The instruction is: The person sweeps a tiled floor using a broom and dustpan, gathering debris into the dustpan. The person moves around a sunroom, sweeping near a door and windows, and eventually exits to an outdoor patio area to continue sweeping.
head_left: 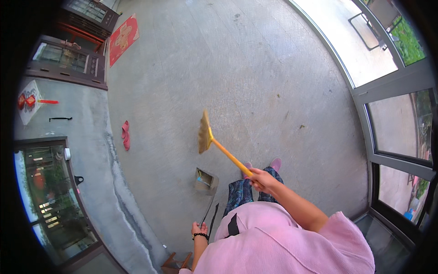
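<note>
The person's pink top [283, 242] is filling the lower edge, nearest the lens, with patterned trousers [242, 192] and pink shoes [275, 163] showing just beyond it on the grey concrete floor [255, 68].

Starting at the left, the left hand [199, 228], a dark bead bracelet [200, 235] around its wrist, is closing its grip around the top of a long dark handle [209, 212]. That handle is running up and away from the grip to a metal dustpan [205, 181], which is resting on the floor just ahead of the grip, its open mouth facing up. Well out to the left of this grip, a pair of pink slippers [125, 135] is lying by the pale strip along the wall, and far ahead of it a red doormat [123, 37] is lying in front of a dark door.

Moving right, the right hand [261, 179] is wrapping its grip firmly around the near end of a yellow broom handle [230, 157]. The broom head [204, 132] is standing up and to the left of that grip, well apart from it, bristles raised above the floor and just beyond the dustpan. To the right of this grip, glass doors [397, 123] in grey frames are curving along the edge.
</note>
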`<action>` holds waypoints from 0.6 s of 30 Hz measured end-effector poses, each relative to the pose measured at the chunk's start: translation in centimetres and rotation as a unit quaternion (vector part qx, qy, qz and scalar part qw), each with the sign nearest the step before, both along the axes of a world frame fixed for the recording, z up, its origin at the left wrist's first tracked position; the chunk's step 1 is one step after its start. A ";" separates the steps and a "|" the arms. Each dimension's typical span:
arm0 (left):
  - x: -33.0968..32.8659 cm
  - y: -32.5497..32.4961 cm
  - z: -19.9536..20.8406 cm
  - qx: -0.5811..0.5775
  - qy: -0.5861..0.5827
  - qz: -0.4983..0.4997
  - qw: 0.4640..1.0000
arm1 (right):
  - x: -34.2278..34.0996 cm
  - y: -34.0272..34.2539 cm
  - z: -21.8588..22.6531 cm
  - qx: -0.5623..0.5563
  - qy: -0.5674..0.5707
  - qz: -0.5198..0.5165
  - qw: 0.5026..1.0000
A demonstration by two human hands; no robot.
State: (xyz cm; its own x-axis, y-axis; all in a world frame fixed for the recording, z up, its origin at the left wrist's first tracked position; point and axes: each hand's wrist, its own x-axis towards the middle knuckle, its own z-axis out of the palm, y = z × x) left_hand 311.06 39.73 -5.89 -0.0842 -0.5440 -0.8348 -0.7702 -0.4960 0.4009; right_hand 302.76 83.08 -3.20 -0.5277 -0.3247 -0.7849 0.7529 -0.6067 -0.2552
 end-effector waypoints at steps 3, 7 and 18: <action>0.8 0.8 1.1 -0.018 -0.010 0.007 1.000 | -1.7 -0.4 -5.8 0.026 -0.056 0.038 0.997; 2.6 2.4 2.6 -0.036 -0.004 0.025 0.999 | 1.4 6.6 -8.2 0.059 -0.118 0.017 0.991; 1.9 5.4 1.6 -0.019 -0.002 -0.001 1.000 | 8.1 29.0 -2.8 0.393 -0.076 -0.013 0.916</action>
State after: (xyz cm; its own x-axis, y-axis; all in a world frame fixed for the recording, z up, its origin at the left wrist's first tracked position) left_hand 312.99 45.11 -4.25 -0.0813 -0.5745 -0.8145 -0.7732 -0.4793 0.4153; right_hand 310.83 112.06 -5.99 -0.3921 0.3831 -0.8363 0.8042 -0.2988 -0.5139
